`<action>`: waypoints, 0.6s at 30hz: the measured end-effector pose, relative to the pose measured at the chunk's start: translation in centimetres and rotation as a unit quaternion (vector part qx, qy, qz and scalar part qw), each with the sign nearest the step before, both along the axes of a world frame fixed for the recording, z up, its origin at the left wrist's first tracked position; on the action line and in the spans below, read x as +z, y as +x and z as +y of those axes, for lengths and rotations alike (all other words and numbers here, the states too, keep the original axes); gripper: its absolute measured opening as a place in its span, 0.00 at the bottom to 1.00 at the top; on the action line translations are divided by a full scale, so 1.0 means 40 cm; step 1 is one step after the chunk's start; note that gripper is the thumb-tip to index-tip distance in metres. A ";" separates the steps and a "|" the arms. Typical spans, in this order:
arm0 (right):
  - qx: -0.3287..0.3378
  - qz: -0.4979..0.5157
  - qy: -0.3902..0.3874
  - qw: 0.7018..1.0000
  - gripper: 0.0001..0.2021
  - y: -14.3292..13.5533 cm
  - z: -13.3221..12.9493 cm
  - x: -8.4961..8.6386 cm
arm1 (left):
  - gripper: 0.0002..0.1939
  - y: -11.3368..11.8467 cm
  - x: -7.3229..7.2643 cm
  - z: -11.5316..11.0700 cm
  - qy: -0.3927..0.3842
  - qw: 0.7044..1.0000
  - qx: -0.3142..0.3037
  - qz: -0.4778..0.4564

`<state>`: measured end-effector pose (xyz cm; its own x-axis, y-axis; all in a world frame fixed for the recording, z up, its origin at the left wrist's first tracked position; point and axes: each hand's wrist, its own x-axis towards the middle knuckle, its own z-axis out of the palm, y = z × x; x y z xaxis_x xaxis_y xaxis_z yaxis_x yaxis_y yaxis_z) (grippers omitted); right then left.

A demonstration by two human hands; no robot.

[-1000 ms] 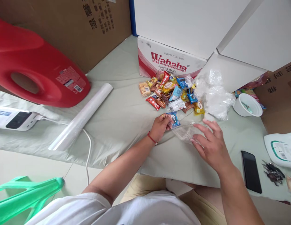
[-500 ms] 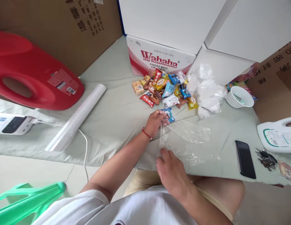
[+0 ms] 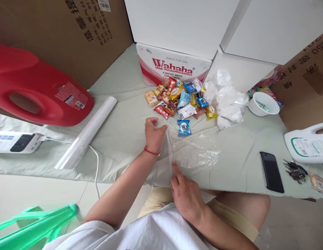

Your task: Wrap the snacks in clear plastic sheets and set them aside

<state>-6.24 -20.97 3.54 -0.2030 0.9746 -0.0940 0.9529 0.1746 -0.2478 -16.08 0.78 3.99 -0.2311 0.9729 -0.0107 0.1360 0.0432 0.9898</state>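
A thin clear plastic bag (image 3: pixel 203 154) lies spread on the cloth-covered table. My left hand (image 3: pixel 154 134), with a red string at its wrist, pinches the upper left part of the clear plastic. Low on the left edge of the plastic, my right hand (image 3: pixel 186 192) has its fingers closed on it, the index finger stretched along it. A blue wrapped snack (image 3: pixel 184 127) sits at the top of the plastic, apart from both hands. Behind it is a pile of wrapped snacks (image 3: pixel 177 99), with crumpled clear plastic bags (image 3: pixel 229 102) at its right.
At left are a red jug (image 3: pixel 39 86), a plastic roll (image 3: pixel 85 133) and a power strip (image 3: pixel 18 141) with a cable. A Wahaha box (image 3: pixel 174 66) stands behind. Rightward are a white bowl (image 3: pixel 262 104), a phone (image 3: pixel 272 172), keys (image 3: pixel 295 171) and a white bottle (image 3: pixel 308 144).
My left hand has moved left, away from the blue snack, drawing the plastic's edge along. My right hand has shifted slightly down, and the plastic has slid left.
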 end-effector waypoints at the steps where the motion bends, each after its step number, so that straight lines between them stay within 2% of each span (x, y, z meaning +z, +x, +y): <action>1: 0.000 -0.004 -0.002 1.000 0.15 -0.003 0.003 0.004 | 0.19 -0.009 0.019 -0.025 0.064 0.994 0.035 0.084; 2: 0.002 -0.013 -0.006 1.000 0.14 -0.006 0.008 0.011 | 0.18 -0.015 0.040 -0.053 0.132 0.979 0.045 0.149; 3: 0.004 -0.026 -0.012 1.000 0.13 -0.008 0.014 0.017 | 0.14 -0.014 0.062 -0.081 0.197 0.962 0.005 0.189; 4: 0.006 -0.037 -0.018 0.999 0.12 -0.010 0.020 0.024 | 0.09 -0.007 0.081 -0.107 0.251 0.940 -0.086 0.214; 6: 0.007 -0.051 -0.028 0.998 0.10 -0.013 0.025 0.033 | 0.07 0.025 0.106 -0.140 0.293 0.865 -0.306 0.270; 7: 0.007 -0.051 -0.028 0.998 0.10 -0.015 0.024 0.034 | 0.09 0.047 0.109 -0.143 0.274 0.830 -0.373 0.311; 8: 0.009 -0.048 -0.023 0.999 0.10 -0.017 0.019 0.034 | 0.10 0.070 0.105 -0.139 0.241 0.803 -0.412 0.356; 9: 0.014 -0.041 -0.014 0.999 0.11 -0.020 0.010 0.031 | 0.10 0.092 0.097 -0.128 0.203 0.785 -0.430 0.396; 11: 0.040 -0.025 0.011 0.999 0.12 -0.024 -0.013 0.027 | 0.11 0.125 0.073 -0.099 0.146 0.768 -0.434 0.449; 15: 0.148 0.066 0.007 0.987 0.04 -0.014 -0.055 0.052 | 0.13 0.137 0.022 -0.073 0.136 0.776 -0.419 0.451; 16: 0.158 0.113 -0.012 0.981 0.06 -0.001 -0.059 0.068 | 0.13 0.132 0.011 -0.077 0.140 0.781 -0.417 0.443; 17: 0.147 0.169 -0.031 0.974 0.09 0.019 -0.060 0.087 | 0.14 0.125 0.001 -0.084 0.142 0.785 -0.417 0.436; 18: 0.107 0.227 -0.038 0.967 0.11 0.045 -0.059 0.105 | 0.14 0.118 -0.009 -0.092 0.145 0.787 -0.417 0.431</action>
